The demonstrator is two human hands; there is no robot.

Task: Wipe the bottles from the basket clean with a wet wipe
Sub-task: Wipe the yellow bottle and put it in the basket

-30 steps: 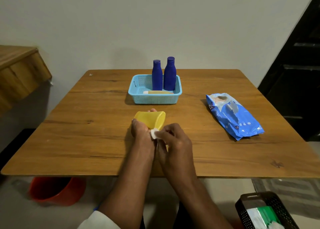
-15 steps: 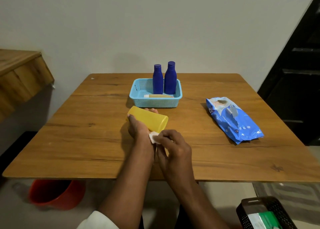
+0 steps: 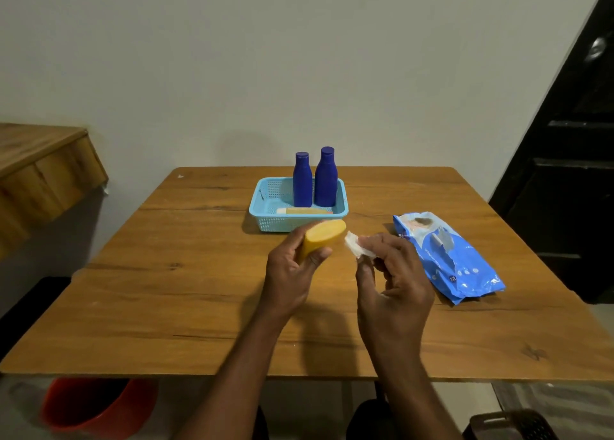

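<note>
My left hand [image 3: 292, 270] grips a yellow bottle [image 3: 324, 238], its flat oval base turned toward me, held above the table just in front of the basket. My right hand [image 3: 392, 280] pinches a small white wet wipe [image 3: 354, 247] a short gap to the right of the bottle, not touching it. The light blue basket [image 3: 265, 212] stands behind; two dark blue bottles [image 3: 302, 182] [image 3: 326, 178] stand upright in it, and a pale yellow tube [image 3: 304, 210] lies along its front wall.
A blue wet-wipe pack [image 3: 448, 256] lies on the wooden table [image 3: 166, 290] to the right of my hands. A wooden shelf [image 3: 40, 170] juts out at left. An orange bucket [image 3: 96, 406] sits on the floor under the table, a black crate [image 3: 511, 424] at bottom right.
My left hand lifted and turned the yellow bottle so its base faces me. My right hand with the wipe came off the bottle and moved right. The camera view tilted down.
</note>
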